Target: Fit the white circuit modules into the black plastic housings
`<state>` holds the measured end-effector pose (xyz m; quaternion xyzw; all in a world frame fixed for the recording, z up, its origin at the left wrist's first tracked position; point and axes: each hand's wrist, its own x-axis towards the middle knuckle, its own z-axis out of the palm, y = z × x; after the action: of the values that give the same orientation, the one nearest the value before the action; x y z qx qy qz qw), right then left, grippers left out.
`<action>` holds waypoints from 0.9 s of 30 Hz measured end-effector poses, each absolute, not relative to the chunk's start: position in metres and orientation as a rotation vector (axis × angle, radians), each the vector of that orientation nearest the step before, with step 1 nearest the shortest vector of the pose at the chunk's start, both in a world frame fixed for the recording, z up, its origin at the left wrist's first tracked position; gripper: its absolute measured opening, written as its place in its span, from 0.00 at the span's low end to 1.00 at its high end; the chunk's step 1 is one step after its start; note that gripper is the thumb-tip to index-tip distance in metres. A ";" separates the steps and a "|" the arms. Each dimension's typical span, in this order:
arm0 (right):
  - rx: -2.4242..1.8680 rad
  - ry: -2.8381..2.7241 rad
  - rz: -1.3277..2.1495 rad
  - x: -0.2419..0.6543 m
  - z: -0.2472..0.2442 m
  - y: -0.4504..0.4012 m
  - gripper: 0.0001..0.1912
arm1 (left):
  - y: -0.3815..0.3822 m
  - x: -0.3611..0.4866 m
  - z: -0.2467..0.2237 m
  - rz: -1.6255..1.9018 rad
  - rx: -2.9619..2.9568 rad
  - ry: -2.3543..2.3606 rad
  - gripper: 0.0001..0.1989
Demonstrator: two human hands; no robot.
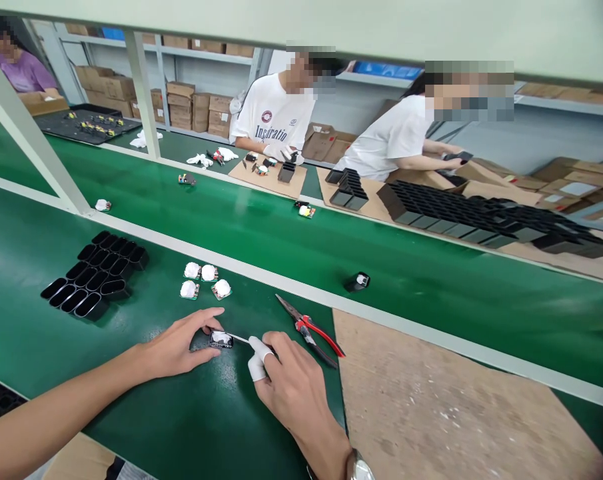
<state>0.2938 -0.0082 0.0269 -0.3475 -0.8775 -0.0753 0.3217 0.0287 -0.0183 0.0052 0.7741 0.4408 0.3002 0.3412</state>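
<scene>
My left hand (184,343) holds a small black plastic case (221,341) between thumb and fingers on the green tabletop. White material fills the case's open top. In my right hand (294,373), with white finger cots on thumb and index finger, is a thin, pale stick-like tool (238,338). Its tip reaches the white material in the case; the tool's exact kind cannot be made out. Beyond my left hand lie several small circuit boards (190,289) topped with white paste. Red-and-black long-nose pliers (308,328) rest beyond my right hand.
Several black cases (88,304) stand grouped at the left. A cardboard sheet (431,400) covers the right side. Past a pale rail (281,288), a green conveyor belt (261,233) carries boards and a filled case (358,281). Co-workers sit opposite; a slanted post (41,140) rises at left.
</scene>
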 end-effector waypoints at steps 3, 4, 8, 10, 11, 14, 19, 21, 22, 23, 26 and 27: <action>-0.923 -2.297 -0.208 0.292 0.028 -0.007 0.12 | -0.019 0.029 0.005 0.774 2.004 1.142 0.36; -0.921 -2.293 -0.210 0.291 0.027 -0.008 0.12 | -0.019 0.029 0.005 0.773 2.001 1.141 0.36; -0.907 -2.307 -0.160 0.287 0.022 -0.008 0.13 | -0.019 0.030 0.005 0.778 1.991 1.132 0.34; -0.885 -2.306 -0.111 0.286 0.019 -0.007 0.13 | -0.018 0.030 0.005 0.780 1.989 1.121 0.34; -0.870 -2.306 -0.087 0.286 0.018 -0.006 0.12 | -0.018 0.030 0.005 0.780 1.987 1.117 0.33; -0.814 -2.378 -0.055 0.286 0.021 -0.006 0.12 | -0.018 0.030 0.007 0.773 1.980 1.120 0.32; -0.798 -2.477 -0.131 0.288 0.032 -0.006 0.15 | -0.019 0.029 0.006 0.755 1.993 1.133 0.31; -0.809 -2.423 -0.131 0.291 0.035 -0.005 0.13 | -0.020 0.028 0.005 0.750 1.996 1.144 0.31; -0.813 -2.387 -0.123 0.292 0.036 -0.004 0.12 | -0.020 0.028 0.004 0.749 1.999 1.148 0.31; -0.818 -2.354 -0.113 0.293 0.036 -0.004 0.11 | -0.020 0.029 0.004 0.749 2.002 1.153 0.31; -0.819 -2.306 -0.072 0.293 0.034 -0.003 0.09 | -0.019 0.029 0.003 0.750 2.005 1.147 0.31; -0.812 -2.309 -0.058 0.292 0.032 -0.002 0.10 | -0.019 0.029 0.003 0.752 2.003 1.144 0.31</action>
<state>0.2919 -0.0024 0.0323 -0.3119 -0.8869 -0.0223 0.3399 0.0291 -0.0187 0.0027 0.7734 0.4416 0.2902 0.3501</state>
